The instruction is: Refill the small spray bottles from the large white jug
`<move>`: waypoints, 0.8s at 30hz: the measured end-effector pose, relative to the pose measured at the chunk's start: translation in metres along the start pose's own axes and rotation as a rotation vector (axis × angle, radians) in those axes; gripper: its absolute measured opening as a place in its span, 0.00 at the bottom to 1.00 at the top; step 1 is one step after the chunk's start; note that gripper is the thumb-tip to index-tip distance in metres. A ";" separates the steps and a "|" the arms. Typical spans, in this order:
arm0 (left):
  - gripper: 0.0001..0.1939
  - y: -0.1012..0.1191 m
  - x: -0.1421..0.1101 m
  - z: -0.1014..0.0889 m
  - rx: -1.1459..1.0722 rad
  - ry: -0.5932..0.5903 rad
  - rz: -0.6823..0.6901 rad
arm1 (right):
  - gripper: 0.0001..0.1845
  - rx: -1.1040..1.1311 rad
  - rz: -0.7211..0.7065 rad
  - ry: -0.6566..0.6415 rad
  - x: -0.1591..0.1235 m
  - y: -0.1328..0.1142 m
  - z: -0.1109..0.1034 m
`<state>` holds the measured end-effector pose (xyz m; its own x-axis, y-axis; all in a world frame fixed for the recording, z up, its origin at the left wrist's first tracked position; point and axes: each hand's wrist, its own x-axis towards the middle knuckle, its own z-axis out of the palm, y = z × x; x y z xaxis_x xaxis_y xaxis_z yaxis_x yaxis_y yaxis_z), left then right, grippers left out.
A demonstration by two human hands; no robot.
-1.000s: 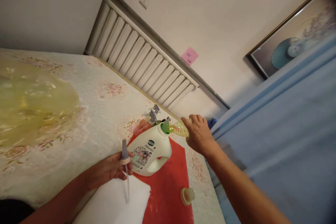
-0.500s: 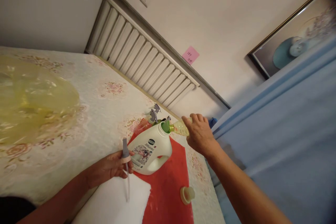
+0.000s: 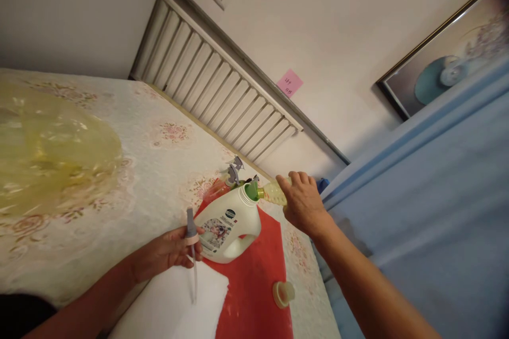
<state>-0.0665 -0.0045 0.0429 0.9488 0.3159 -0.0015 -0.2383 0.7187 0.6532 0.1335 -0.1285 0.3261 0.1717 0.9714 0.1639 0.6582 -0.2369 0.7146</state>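
Note:
My right hand [image 3: 304,201] is wrapped round a clear yellowish bottle [image 3: 274,193], tipped sideways. Its neck meets the green spout in the mouth of a white detergent jug [image 3: 228,225]. In my left hand [image 3: 173,249], fingers closed, is a grey spray pump [image 3: 191,228] with a pink collar and a thin dip tube hanging down. The left fingers are close beside the jug's base; whether they touch it I cannot tell. The jug stands on a red sheet [image 3: 258,286], and a pale cap [image 3: 283,295] lies near that sheet's right edge.
Behind the jug are several spray bottles [image 3: 233,175], partly hidden. A white cloth [image 3: 175,307] lies in front. On the left a yellow plastic bag [image 3: 59,148] rests on the flowered tablecloth [image 3: 159,185]. A radiator [image 3: 214,79] runs along the wall; a blue curtain [image 3: 429,196] hangs at right.
Almost nothing differs. The view has shifted very slightly, and both hands keep their hold on the bottle and the spray pump, with the bottle still tipped at the jug's mouth.

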 end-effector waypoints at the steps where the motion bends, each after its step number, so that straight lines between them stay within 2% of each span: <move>1: 0.20 0.000 0.000 0.000 -0.001 -0.004 -0.002 | 0.36 -0.001 0.000 -0.001 0.000 0.000 0.000; 8: 0.21 0.000 -0.001 0.001 0.001 0.020 0.013 | 0.36 0.016 0.005 0.003 -0.001 -0.001 0.000; 13: 0.19 -0.004 -0.007 0.001 0.015 0.036 0.009 | 0.37 0.126 0.064 -0.001 -0.007 0.000 0.013; 16: 0.21 -0.011 -0.017 0.004 0.011 0.076 0.015 | 0.36 0.337 0.139 -0.026 -0.017 0.001 0.027; 19: 0.21 -0.018 -0.029 0.012 0.001 0.142 0.052 | 0.36 0.608 0.223 0.015 -0.040 -0.003 0.045; 24: 0.19 -0.014 -0.045 0.042 0.040 0.222 0.151 | 0.33 0.986 0.285 0.144 -0.096 -0.034 0.081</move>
<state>-0.0969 -0.0545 0.0654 0.8335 0.5487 -0.0647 -0.3611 0.6296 0.6878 0.1540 -0.2153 0.2308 0.3690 0.8546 0.3654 0.9256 -0.3025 -0.2275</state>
